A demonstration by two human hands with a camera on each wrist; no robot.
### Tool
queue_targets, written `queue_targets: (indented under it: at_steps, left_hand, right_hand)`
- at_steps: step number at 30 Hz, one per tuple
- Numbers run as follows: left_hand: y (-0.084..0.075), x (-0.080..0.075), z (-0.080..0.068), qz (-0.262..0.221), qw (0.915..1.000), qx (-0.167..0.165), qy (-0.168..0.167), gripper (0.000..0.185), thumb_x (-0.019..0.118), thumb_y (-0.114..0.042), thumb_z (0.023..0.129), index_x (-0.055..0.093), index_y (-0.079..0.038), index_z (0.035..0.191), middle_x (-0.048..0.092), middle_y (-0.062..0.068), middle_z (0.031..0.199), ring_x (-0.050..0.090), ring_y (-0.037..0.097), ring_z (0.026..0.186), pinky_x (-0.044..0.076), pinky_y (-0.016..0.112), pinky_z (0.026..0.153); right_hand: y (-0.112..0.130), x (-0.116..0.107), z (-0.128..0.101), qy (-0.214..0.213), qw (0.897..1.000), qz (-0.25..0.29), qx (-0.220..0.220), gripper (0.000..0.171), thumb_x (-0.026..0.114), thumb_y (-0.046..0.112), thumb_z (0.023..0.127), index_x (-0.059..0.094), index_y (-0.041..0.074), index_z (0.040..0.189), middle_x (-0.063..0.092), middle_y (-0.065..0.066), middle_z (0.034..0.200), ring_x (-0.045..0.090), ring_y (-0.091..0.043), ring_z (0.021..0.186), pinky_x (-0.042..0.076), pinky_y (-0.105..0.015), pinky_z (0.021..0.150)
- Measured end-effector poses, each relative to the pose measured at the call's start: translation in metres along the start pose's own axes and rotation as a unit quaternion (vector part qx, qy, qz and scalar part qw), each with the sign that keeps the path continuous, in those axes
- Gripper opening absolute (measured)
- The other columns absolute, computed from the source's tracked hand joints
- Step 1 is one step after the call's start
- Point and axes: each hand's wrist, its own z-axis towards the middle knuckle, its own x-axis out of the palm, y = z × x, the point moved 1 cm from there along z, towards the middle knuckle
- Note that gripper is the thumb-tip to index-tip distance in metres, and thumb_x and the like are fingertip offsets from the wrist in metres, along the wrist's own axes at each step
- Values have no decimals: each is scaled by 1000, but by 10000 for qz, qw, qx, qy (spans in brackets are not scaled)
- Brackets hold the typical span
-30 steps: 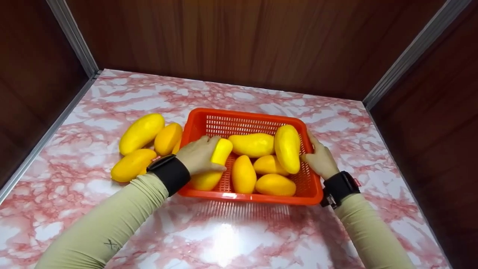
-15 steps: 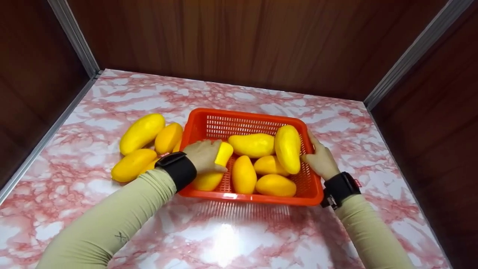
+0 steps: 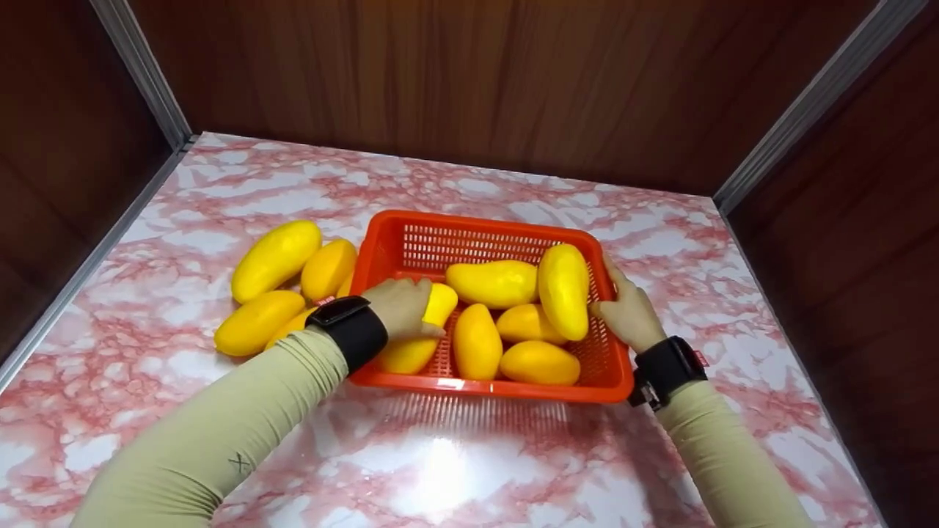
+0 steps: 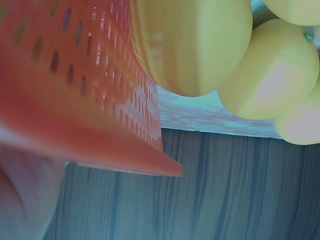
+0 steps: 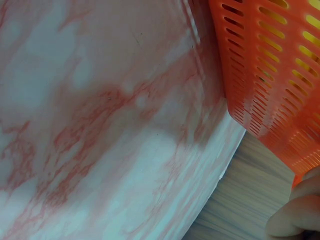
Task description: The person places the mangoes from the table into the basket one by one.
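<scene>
Out on the left, a loose cluster of mangoes (image 3: 275,282) lies on the pink marbled table (image 3: 183,198), just beside my orange basket (image 3: 477,386) and touching one another. My left hand (image 3: 400,308) sits at the basket's left wall with the fingers curled over a mango (image 3: 417,334) that leans against that side; whether I grip the fruit alone or the rim with it, I cannot tell, since the left wrist view shows only the basket's slotted wall (image 4: 75,100) and mangoes crowded against it. Across the middle, five more mangoes fill the basket, one long mango (image 3: 563,290) propped high against the right wall. My right hand (image 3: 629,312) holds that right edge, thumb inside near the long mango and fingers outside — the right wrist view catches my curled fingertips (image 5: 295,215) under the basket's corner (image 5: 270,75). Loaded like this, I judge the basket to be fairly heavy and its thin perforated plastic likely to flex, so the two short ends, taken under the rim, look like the safest hold. The mangoes look smooth and rounded — apt to roll if the basket tilts.
</scene>
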Motion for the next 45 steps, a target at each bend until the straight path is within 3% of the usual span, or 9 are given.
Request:
queue_targets:
  at_steps: [4, 12, 19, 23, 26, 29, 32, 37, 45]
  left_hand:
    - [1, 1, -1, 64, 9997, -42, 232, 78, 65, -50, 91, 45, 6, 141, 56, 28, 131, 56, 41, 121, 44, 51, 105]
    - [2, -1, -7, 266, 9990, 199, 304, 68, 66, -47, 90, 56, 8, 129, 63, 25, 117, 60, 38, 110, 47, 50, 98]
    - [4, -13, -14, 277, 9978, 356, 494, 55, 67, -42, 91, 63, 3, 123, 67, 19, 109, 61, 34, 103, 49, 47, 94]
    - [7, -27, -15, 310, 9973, 579, 322, 41, 66, -36, 93, 66, 1, 111, 65, 13, 91, 60, 29, 88, 50, 43, 85]
    - [10, -36, -15, 289, 9973, 654, 150, 37, 65, -30, 95, 66, 1, 115, 67, 14, 94, 61, 28, 87, 51, 42, 84]
    - [14, -41, -16, 173, 9980, 606, 96, 40, 64, -24, 96, 62, 1, 127, 68, 18, 112, 64, 30, 99, 52, 43, 91]
    - [18, -43, -18, 138, 9981, 596, 27, 37, 63, -16, 94, 62, 2, 127, 68, 21, 117, 65, 33, 104, 52, 45, 93]
    - [26, -44, -21, 86, 9990, 436, -79, 27, 60, -2, 86, 66, 2, 112, 69, 20, 106, 63, 33, 95, 53, 44, 89]
    - [36, -46, -28, 188, 9995, -78, -248, 21, 61, -5, 86, 65, -2, 105, 66, 16, 100, 59, 31, 91, 50, 44, 86]
  right_hand:
    - [0, 0, 0, 15, 10000, 5, 22, 92, 57, 7, 80, 15, 22, 160, 57, -29, 130, 60, -34, 99, 50, -39, 86]
    - [0, 2, 0, 63, 9999, 67, 45, 92, 57, 7, 80, 14, 21, 160, 55, -30, 133, 60, -34, 101, 51, -39, 86]
    - [1, 1, 0, 72, 9999, 43, 78, 93, 58, 7, 80, 14, 21, 160, 54, -31, 135, 60, -36, 102, 51, -40, 87]
    - [2, -1, -1, 10, 10000, 38, 52, 93, 58, 7, 79, 15, 22, 160, 52, -30, 137, 59, -36, 104, 50, -42, 90]
    - [2, -2, -1, -53, 10000, -3, 36, 92, 59, 7, 79, 17, 21, 160, 52, -30, 138, 58, -37, 104, 49, -44, 92]
    - [2, -2, -2, -60, 10000, -24, 29, 92, 59, 7, 79, 16, 21, 160, 51, -31, 139, 58, -38, 106, 48, -45, 93]
    - [2, -3, -2, -16, 10000, 21, 65, 93, 59, 7, 80, 15, 22, 160, 49, -32, 141, 58, -38, 106, 49, -45, 92]
    - [2, -2, -1, 35, 9999, 49, 106, 92, 57, 7, 81, 14, 23, 160, 50, -32, 139, 60, -38, 104, 52, -43, 88]
    - [0, 1, 1, 52, 10000, -18, 74, 93, 58, 7, 80, 14, 23, 160, 50, -31, 140, 59, -38, 104, 50, -43, 90]
